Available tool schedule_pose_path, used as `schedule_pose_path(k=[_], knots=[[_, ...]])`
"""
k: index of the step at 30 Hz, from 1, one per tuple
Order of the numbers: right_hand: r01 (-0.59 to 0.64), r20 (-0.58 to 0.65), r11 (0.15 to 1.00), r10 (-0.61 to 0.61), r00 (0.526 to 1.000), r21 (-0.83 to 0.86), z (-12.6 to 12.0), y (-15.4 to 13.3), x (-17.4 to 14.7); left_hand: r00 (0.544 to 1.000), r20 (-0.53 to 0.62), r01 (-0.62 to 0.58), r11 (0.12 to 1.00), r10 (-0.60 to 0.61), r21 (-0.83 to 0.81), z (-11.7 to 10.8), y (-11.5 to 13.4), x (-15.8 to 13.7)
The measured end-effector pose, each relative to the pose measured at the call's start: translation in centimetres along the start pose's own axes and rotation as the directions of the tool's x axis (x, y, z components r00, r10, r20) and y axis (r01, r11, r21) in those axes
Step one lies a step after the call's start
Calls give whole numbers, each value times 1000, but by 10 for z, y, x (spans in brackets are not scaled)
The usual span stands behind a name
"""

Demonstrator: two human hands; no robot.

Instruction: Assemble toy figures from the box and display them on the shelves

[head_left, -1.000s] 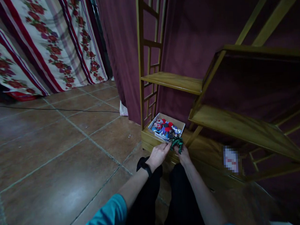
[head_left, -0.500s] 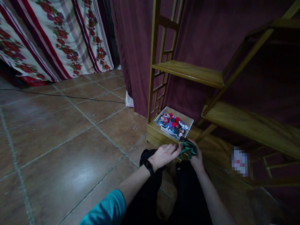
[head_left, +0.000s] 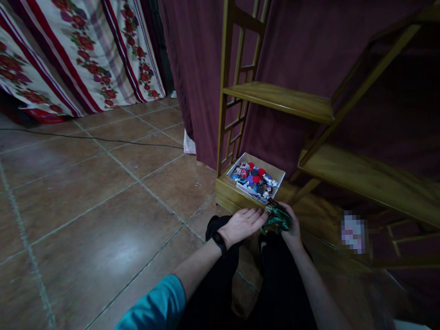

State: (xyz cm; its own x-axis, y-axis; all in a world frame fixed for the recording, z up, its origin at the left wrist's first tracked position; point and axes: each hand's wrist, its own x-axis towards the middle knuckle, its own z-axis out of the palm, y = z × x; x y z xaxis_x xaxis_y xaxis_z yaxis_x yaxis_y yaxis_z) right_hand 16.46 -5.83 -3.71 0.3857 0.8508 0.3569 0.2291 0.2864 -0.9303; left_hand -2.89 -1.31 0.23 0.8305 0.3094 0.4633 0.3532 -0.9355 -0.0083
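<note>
A shiny green and black object (head_left: 279,218) with a jagged, spiky outline is between my hands, above my knees; its exact kind is hard to make out. My right hand (head_left: 291,230) grips it along its right side, fingers wrapped behind it. From the left, my left hand (head_left: 243,223), with a dark band on the wrist, pinches its near-left edge with thumb and fingertips. Just beyond the hands, a shallow open box (head_left: 279,174) holds a jumble of small colourful figures and red, blue and black round pieces (head_left: 255,175).
The box rests on the low base of a wooden shelf unit (head_left: 226,191), whose shelf (head_left: 283,101) overhangs farther back. Behind hangs a maroon curtain (head_left: 198,78). A black cable (head_left: 113,139) crosses the tiled floor (head_left: 90,200) at left. A blurred patch (head_left: 353,232) lies right.
The green object has tilted slightly and shifted a little to the right in my hands. Both hands keep nearly the same place, and the view has moved slightly.
</note>
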Motion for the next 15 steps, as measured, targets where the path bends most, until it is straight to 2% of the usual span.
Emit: schedule_pose_path(k=[4,6,7,9,12,15], knots=[[18,19,1000,-18,1000,-4,2,7,2,995,-3,99,989,-100,-114,3,-2,3],[7,-25,1000,-7,1000,20,5,12,4,984,17,180,961,-180,-208,6,-4,4],[-15,-45,999,17,999,30,6,14,6,975,24,218,942,-219,-254,8,-5,5],[-108,17,994,108,994,-22,9,19,9,947,18,307,885,-321,-350,14,-9,7],[-205,48,978,207,977,-39,14,26,12,857,16,437,709,-515,-553,29,-17,11],[-311,47,950,312,949,-36,17,30,13,767,69,465,478,-638,-745,43,-25,15]])
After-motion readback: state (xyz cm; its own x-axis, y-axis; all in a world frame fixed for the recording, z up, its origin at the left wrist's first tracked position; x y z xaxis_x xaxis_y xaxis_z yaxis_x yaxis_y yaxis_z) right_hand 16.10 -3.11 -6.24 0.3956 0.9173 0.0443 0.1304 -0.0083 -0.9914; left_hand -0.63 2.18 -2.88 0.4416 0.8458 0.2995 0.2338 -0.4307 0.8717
